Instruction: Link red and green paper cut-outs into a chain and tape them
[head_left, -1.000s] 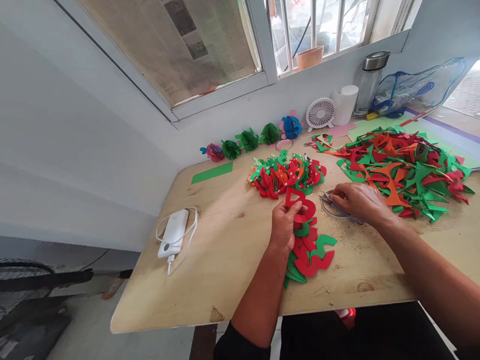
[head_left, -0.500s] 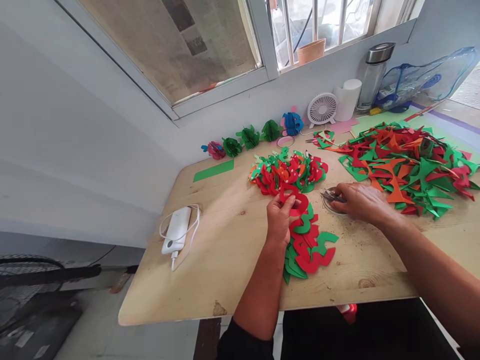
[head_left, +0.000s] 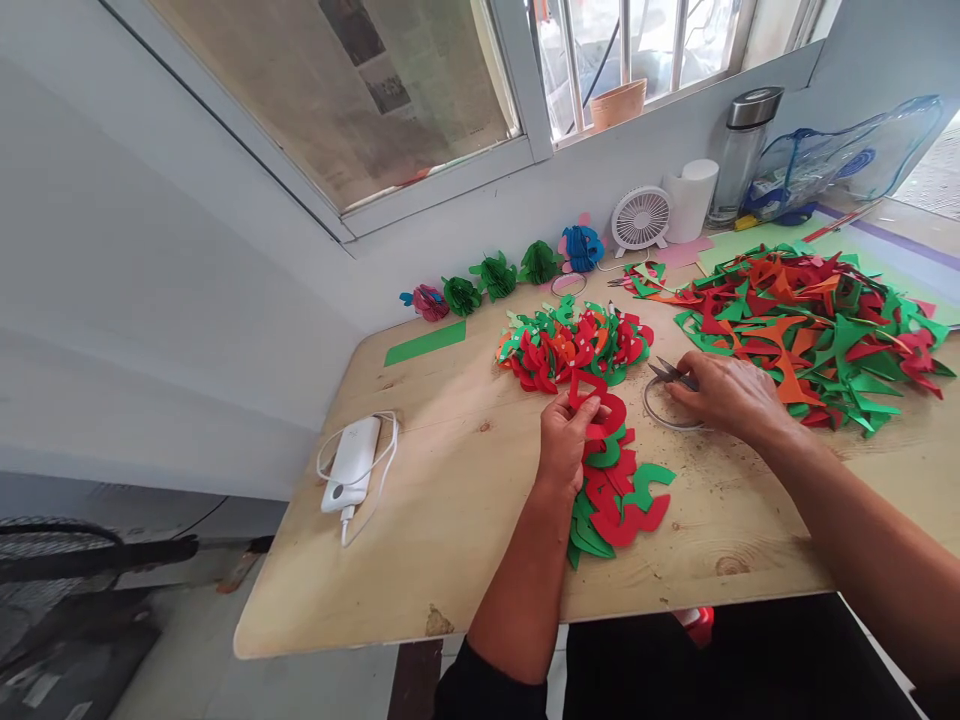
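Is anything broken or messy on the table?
Yes, a little. The wooden table has a rough brown patch at its near edge, where the smooth top looks damaged. Tiny specks lie scattered near the right hand, like spilled crumbs; I can't tell what they are.

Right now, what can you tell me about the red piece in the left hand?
The red piece looks like thin paper or card, plain red, cut to an outline: an angular end farther from the person, a rounded part nearer. The left hand pinches it between thumb and fingers, hiding some of it, so its full shape can't be told. It sits between a far heap of cut-outs and a nearer red-and-green pile; whether it touches either is unclear.
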